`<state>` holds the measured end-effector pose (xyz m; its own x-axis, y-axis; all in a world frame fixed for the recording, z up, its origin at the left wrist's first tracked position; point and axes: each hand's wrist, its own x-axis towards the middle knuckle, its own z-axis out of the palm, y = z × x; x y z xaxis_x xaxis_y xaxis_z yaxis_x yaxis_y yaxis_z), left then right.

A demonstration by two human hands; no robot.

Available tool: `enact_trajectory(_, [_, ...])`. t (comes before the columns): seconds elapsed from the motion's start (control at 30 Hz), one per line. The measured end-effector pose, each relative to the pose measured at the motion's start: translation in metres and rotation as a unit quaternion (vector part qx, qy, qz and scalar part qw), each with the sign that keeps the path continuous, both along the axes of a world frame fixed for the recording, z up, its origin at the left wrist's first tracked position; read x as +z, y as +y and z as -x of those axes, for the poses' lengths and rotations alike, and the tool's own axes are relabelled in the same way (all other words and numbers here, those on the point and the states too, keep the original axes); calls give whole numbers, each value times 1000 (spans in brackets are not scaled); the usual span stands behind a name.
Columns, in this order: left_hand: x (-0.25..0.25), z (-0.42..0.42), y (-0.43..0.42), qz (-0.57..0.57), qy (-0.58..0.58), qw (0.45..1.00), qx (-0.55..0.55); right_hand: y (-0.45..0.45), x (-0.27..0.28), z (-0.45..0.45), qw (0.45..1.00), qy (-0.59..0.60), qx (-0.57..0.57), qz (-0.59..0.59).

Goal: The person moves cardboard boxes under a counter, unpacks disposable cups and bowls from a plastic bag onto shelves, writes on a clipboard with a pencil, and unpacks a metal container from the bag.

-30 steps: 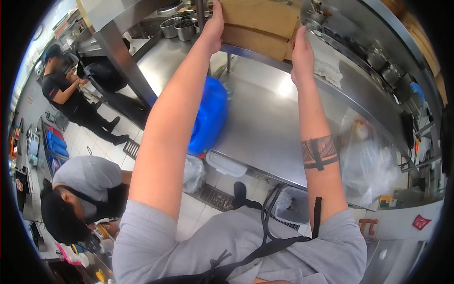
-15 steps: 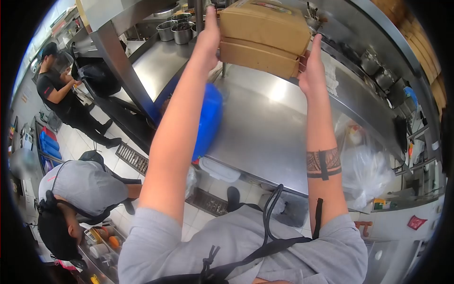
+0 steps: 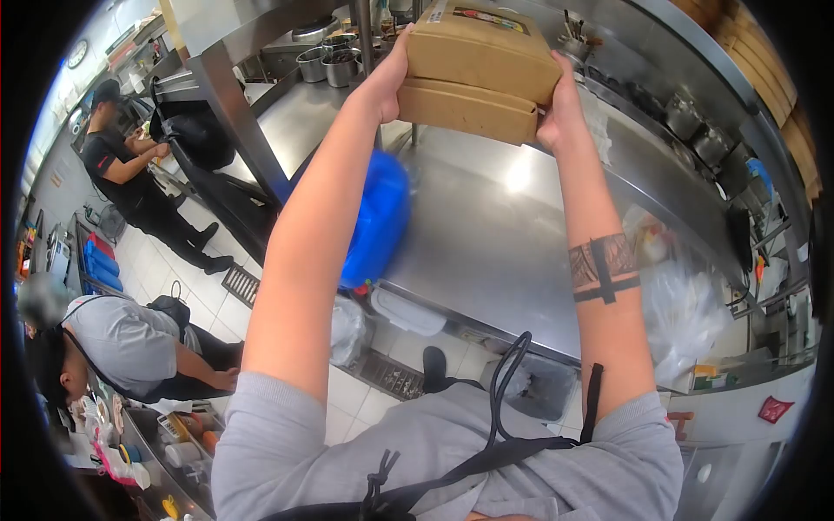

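Observation:
Two brown cardboard boxes are stacked, the upper box (image 3: pixel 482 54) with a coloured label on its lid, the lower box (image 3: pixel 467 113) directly beneath it. My left hand (image 3: pixel 389 80) presses against the left side of the stack, and my right hand (image 3: pixel 563 106) clasps its right side. Both arms reach far forward, holding the boxes up above a steel counter (image 3: pixel 486 217). Some fingertips are hidden behind the cardboard. Under my left forearm a blue plastic bag (image 3: pixel 380 213) hangs beside the counter.
Metal pots (image 3: pixel 340 66) stand at the back left. At right is a clear plastic bag (image 3: pixel 682 313). A steel post (image 3: pixel 233 113) rises on the left. Two people, one in black (image 3: pixel 126 174) and one in grey (image 3: pixel 130 343), are to my left. A bin (image 3: pixel 543 391) sits below the counter.
The stack and my right hand have shifted slightly left in view, and the right fingers now sit closer around the boxes. The person in grey has straightened somewhat.

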<state>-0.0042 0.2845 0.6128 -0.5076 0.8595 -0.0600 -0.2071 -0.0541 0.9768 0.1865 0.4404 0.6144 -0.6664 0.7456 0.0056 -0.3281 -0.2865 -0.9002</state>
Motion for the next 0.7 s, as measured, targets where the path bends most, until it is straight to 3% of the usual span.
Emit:
enact_trajectory(0.1, [-18,-22,-28,-28,5,999,17,-19,-8,-23,998,-29,-52,-27])
enact_trajectory(0.2, [-35,-49,-71,-98,-55,992,-62,-47,-29,-61,999,-17,-7,-32])
enact_trajectory(0.43, [-127,-153,-169,-108,-78,988,75,-158,-98,-176,998,-14,6,-68])
enact_trajectory(0.5, [-176,-190,-207,-123,-129,982,70,-178,-138,-213,999,35,22,-19])
enact_trajectory(0.6, [-249,-254,-268,-134,-151,974,105,-233,-183,-268,995,-15,96,-26])
enact_trajectory(0.7, [-321,-303,-329,-75,-232,965,100,-275,-250,-303,987,-50,154,5])
